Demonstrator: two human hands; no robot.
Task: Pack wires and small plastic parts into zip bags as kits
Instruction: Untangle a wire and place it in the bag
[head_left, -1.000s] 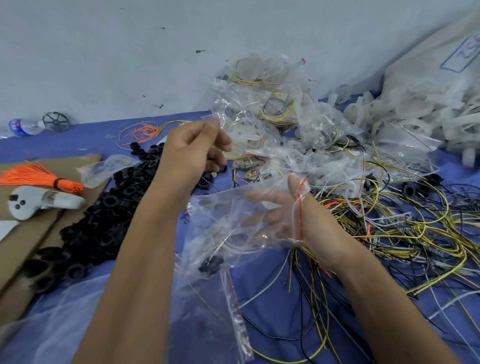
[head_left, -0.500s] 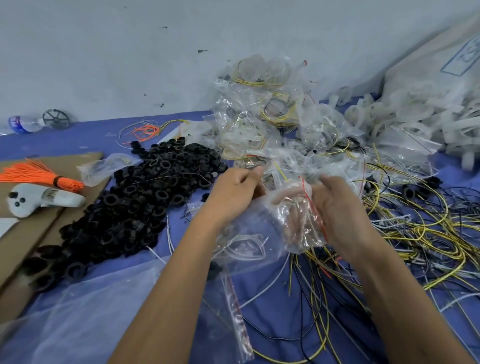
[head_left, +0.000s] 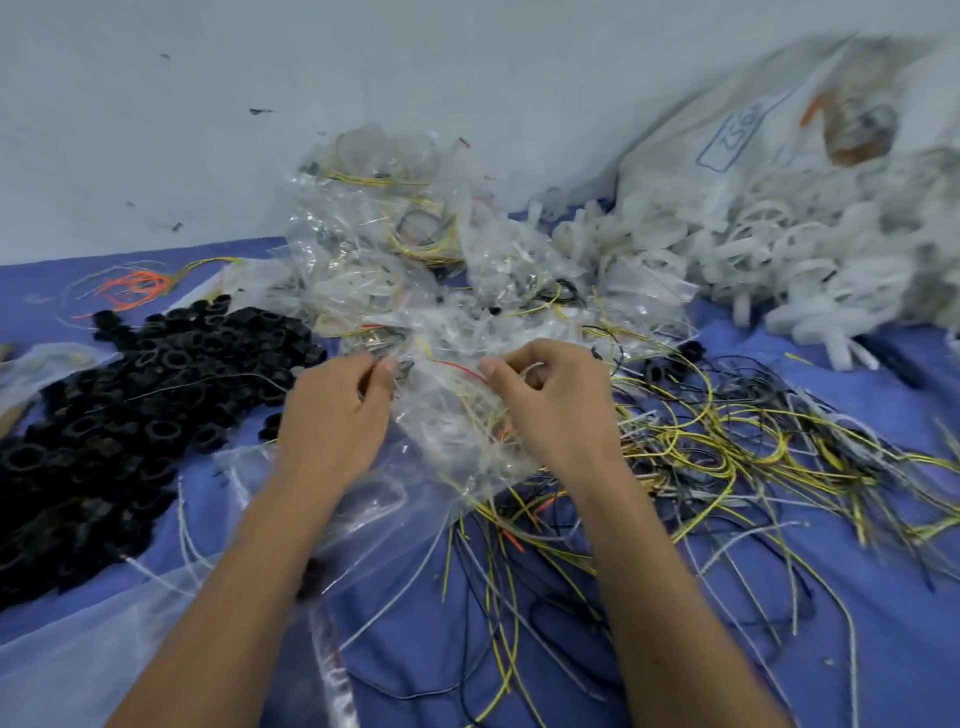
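Observation:
A clear zip bag (head_left: 457, 415) with yellow, white and orange wires inside lies between my hands on the blue cloth. My left hand (head_left: 332, 415) pinches the bag's top edge at its left end. My right hand (head_left: 556, 405) pinches the same red-lined top edge at its right end. Loose yellow, black and white wires (head_left: 727, 447) spread to the right of my right hand. A heap of black plastic rings (head_left: 145, 395) lies left of my left hand.
Filled zip bags (head_left: 395, 249) are piled against the wall behind my hands. White plastic parts (head_left: 779, 254) spill from a large sack (head_left: 737, 140) at the back right. Empty clear bags (head_left: 78, 649) lie at the front left. A few orange wires (head_left: 135, 286) lie at the back left.
My left hand came down from the black rings to the bag's mouth. My right hand left the inside of the bag; both now pinch its top edge. The view shifted right.

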